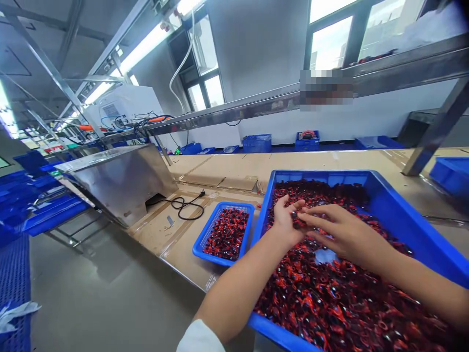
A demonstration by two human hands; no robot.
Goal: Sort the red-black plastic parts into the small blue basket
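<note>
A large blue bin (410, 225) on the right holds a deep layer of small dark-red and black parts (315, 303). Above those parts, my left hand (287, 222) is turned palm up with its fingers curled around something too small to make out. My right hand (337, 230) reaches in from the right, its fingertips meeting at the left hand's fingers over a small dark piece. A whitish patch shows among the parts below my right hand. Left of the bin, a small blue basket (198, 249) holds similar red and black parts.
A cardboard-covered table (205, 176) carries a coiled black cable (190, 217) and a metal housing (124, 181) at the left. A metal rail (227, 115) crosses above. Several blue bins stand along the wall, and another blue bin (452, 176) is at the far right.
</note>
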